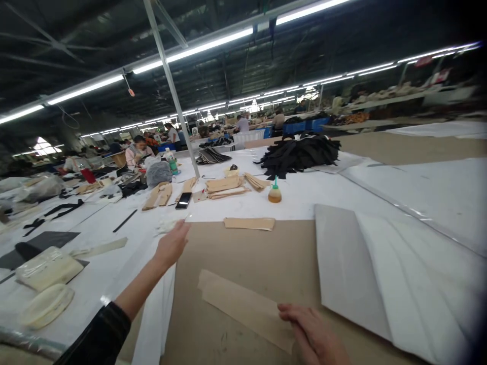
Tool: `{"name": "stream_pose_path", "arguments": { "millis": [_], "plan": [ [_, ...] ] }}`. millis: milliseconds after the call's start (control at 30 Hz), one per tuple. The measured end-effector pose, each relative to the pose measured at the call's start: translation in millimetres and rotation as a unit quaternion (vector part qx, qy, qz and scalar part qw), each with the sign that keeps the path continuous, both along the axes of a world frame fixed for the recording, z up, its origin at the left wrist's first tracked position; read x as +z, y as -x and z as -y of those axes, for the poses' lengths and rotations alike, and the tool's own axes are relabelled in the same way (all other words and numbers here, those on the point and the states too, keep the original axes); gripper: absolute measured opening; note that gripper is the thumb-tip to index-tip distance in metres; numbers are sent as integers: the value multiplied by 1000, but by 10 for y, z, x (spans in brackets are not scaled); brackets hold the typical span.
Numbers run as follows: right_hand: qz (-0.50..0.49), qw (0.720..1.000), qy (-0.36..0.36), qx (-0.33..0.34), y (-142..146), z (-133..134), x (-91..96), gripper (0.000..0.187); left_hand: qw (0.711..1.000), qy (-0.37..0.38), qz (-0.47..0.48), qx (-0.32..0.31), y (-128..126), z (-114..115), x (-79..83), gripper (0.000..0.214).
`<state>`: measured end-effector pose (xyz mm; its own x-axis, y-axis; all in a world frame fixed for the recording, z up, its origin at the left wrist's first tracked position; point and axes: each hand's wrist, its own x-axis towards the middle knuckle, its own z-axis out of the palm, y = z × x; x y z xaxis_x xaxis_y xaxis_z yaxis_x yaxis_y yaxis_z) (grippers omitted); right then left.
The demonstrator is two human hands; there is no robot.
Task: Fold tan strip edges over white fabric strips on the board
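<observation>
My left hand [173, 245] reaches forward over the left edge of the brown board [243, 253], its fingers closed. A small thin tip shows beyond them, but what they hold is too small to name. Just past this hand lies a crumpled white scrap [164, 227]. Flat on the board, slanting toward me, is a long tan strip [239, 301]. My right hand [315, 332] rests at the near right end of that strip, thumb and fingers apart, fingertips touching its edge. Farther up, a shorter tan piece [249, 223] lies across the board's far edge.
Beyond the board stand a green-tipped glue bottle [274, 193], a phone [183, 201] and stacked tan pieces [224, 185]. A black heap [300, 152] lies behind. Grey and white sheets [352, 268] cover the right; a clear tub [49, 268] sits left. A co-worker [137, 152] sits across.
</observation>
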<state>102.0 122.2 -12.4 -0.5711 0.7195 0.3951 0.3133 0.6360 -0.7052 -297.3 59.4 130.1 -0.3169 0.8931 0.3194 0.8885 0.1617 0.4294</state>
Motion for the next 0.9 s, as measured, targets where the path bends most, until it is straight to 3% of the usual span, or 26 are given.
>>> {"name": "stream_pose_path", "arguments": {
  "millis": [67, 167, 233, 333, 533, 667, 767, 833, 900],
  "plan": [
    [12, 1000, 1, -22, -23, 26, 51, 28, 997, 20, 23, -67, -464, 144, -174, 20],
    [50, 997, -13, -55, -98, 37, 113, 31, 971, 74, 37, -223, -1281, 314, -435, 10],
    [86, 994, -23, -56, -136, 40, 160, 35, 944, 114, -39, -306, -1699, 367, -591, 10],
    [124, 991, -35, -43, -122, 43, 223, 39, 909, 155, -161, -352, -2028, 351, -814, 10],
    [182, 981, -61, -14, 27, -10, 254, 35, 917, 153, -109, -351, -2157, 306, -1064, 16],
    [209, 975, -69, -10, 35, -44, 251, 35, 941, 124, 36, -313, -2173, 292, -1096, 19],
    [226, 971, -74, -14, 16, -47, 271, 40, 947, 76, 196, -242, -2115, 256, -1095, 11],
    [236, 969, -75, -18, 12, -44, 297, 43, 930, 37, 323, -171, -2021, 234, -1068, 6],
    [244, 966, -78, -21, 19, -35, 332, 43, 885, -12, 456, -93, -1865, 225, -1007, 14]
  ]
}}
